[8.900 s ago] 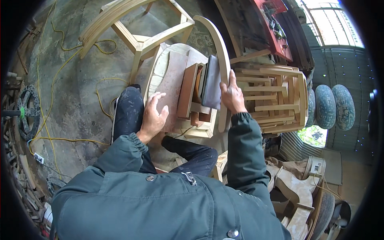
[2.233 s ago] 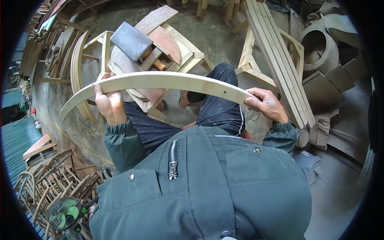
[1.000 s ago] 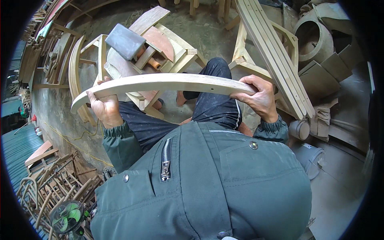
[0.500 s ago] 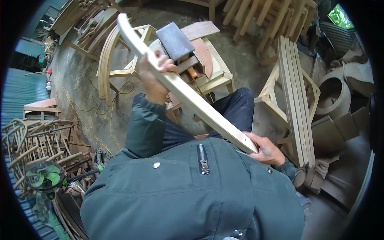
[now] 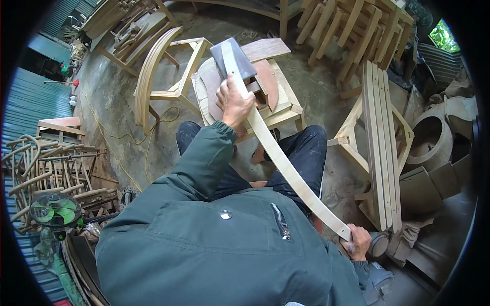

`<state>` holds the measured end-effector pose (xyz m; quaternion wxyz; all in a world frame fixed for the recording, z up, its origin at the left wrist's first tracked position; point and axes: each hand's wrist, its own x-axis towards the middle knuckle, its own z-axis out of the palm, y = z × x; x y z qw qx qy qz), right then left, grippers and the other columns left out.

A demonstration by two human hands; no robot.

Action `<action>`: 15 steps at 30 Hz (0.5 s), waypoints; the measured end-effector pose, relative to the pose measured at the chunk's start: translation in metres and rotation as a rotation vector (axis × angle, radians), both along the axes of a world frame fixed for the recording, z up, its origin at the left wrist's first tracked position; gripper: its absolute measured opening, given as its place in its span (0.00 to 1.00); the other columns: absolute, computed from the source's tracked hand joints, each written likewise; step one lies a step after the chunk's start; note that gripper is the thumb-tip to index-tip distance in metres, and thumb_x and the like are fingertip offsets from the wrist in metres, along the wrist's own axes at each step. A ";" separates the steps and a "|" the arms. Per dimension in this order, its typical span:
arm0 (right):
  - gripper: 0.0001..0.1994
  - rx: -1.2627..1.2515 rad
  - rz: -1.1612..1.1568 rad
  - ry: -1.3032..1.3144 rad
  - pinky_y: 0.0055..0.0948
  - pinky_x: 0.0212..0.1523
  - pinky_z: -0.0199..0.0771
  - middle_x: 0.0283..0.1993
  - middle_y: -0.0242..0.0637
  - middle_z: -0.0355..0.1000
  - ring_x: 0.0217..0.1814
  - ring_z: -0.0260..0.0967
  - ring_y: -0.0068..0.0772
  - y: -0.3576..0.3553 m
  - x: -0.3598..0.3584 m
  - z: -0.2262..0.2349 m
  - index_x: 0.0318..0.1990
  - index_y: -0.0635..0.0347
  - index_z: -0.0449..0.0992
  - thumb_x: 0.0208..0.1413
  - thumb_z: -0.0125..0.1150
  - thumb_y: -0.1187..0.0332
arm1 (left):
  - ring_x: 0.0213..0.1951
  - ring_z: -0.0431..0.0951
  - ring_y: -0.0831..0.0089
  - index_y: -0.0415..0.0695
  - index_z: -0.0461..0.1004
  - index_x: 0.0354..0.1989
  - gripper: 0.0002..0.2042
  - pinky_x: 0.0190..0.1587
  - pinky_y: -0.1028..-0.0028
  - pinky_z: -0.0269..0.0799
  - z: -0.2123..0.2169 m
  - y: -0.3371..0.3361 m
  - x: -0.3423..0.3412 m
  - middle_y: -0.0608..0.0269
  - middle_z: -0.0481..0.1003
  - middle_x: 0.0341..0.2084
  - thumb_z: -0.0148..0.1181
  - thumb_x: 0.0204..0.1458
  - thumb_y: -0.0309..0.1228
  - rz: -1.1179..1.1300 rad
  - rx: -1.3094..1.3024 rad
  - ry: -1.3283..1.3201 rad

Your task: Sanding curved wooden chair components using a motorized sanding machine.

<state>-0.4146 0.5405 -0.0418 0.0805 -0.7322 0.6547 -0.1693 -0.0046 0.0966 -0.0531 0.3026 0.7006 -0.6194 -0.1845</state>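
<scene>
I hold a long curved pale wooden slat [image 5: 278, 153] that runs from the upper middle down to the lower right. My left hand [image 5: 234, 102] grips it near its upper part, over a small wooden stool [image 5: 286, 104]. My right hand [image 5: 357, 242] grips the slat's lower end beside my right hip. On the stool lie a grey block [image 5: 245, 64] and reddish-brown wooden pieces [image 5: 270, 84]. My dark trousers [image 5: 306, 153] and green jacket [image 5: 214, 245] fill the lower middle.
Curved wooden chair parts [image 5: 150, 76] stand at the upper left, a slatted wooden frame [image 5: 380, 148] at the right, stacked chair frames [image 5: 357, 25] at the top. A green fan [image 5: 53, 211] and bent rods [image 5: 46, 163] sit at the left. A yellow cable [image 5: 117, 137] crosses the concrete floor.
The slat has swung from level across my lap to a steep slant. My left hand has risen over the stool while my right hand has dropped to my right side.
</scene>
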 end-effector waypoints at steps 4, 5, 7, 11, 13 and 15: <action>0.22 0.034 -0.022 -0.059 0.42 0.32 0.70 0.28 0.39 0.72 0.30 0.72 0.46 0.013 -0.013 -0.015 0.42 0.54 0.78 0.33 0.73 0.69 | 0.77 0.43 0.36 0.41 0.49 0.78 0.41 0.72 0.29 0.32 -0.017 -0.019 -0.005 0.37 0.49 0.75 0.55 0.56 0.43 -0.085 0.021 -0.381; 0.23 0.085 -0.007 -0.106 0.41 0.33 0.71 0.28 0.39 0.72 0.30 0.73 0.46 0.008 -0.012 -0.016 0.42 0.54 0.78 0.32 0.74 0.69 | 0.78 0.41 0.36 0.42 0.50 0.78 0.40 0.73 0.30 0.31 -0.016 -0.027 -0.004 0.39 0.48 0.76 0.52 0.58 0.43 -0.081 0.031 -0.405; 0.23 0.138 0.007 -0.160 0.41 0.34 0.72 0.28 0.40 0.72 0.30 0.73 0.46 -0.004 -0.011 -0.016 0.42 0.54 0.79 0.31 0.75 0.69 | 0.79 0.36 0.37 0.42 0.50 0.79 0.37 0.74 0.30 0.29 -0.016 -0.038 -0.002 0.42 0.44 0.79 0.46 0.62 0.42 -0.077 0.083 -0.426; 0.24 0.222 0.019 -0.207 0.42 0.34 0.73 0.28 0.40 0.72 0.31 0.73 0.46 -0.033 -0.005 -0.005 0.43 0.54 0.79 0.31 0.76 0.68 | 0.79 0.37 0.35 0.43 0.50 0.78 0.36 0.73 0.29 0.29 -0.016 -0.068 0.008 0.42 0.45 0.78 0.47 0.62 0.42 -0.061 0.083 -0.467; 0.24 0.245 0.030 -0.216 0.42 0.34 0.75 0.28 0.41 0.73 0.31 0.74 0.47 -0.051 -0.002 0.000 0.44 0.55 0.79 0.32 0.76 0.69 | 0.79 0.38 0.35 0.43 0.50 0.78 0.36 0.73 0.28 0.30 -0.017 -0.087 0.014 0.42 0.46 0.78 0.48 0.62 0.42 -0.052 0.082 -0.467; 0.25 0.247 0.047 -0.228 0.42 0.34 0.75 0.29 0.42 0.73 0.31 0.74 0.47 -0.072 0.004 -0.001 0.45 0.55 0.78 0.32 0.76 0.69 | 0.78 0.39 0.35 0.44 0.50 0.78 0.36 0.72 0.26 0.31 -0.019 -0.109 0.020 0.42 0.48 0.77 0.49 0.61 0.40 -0.040 0.044 -0.476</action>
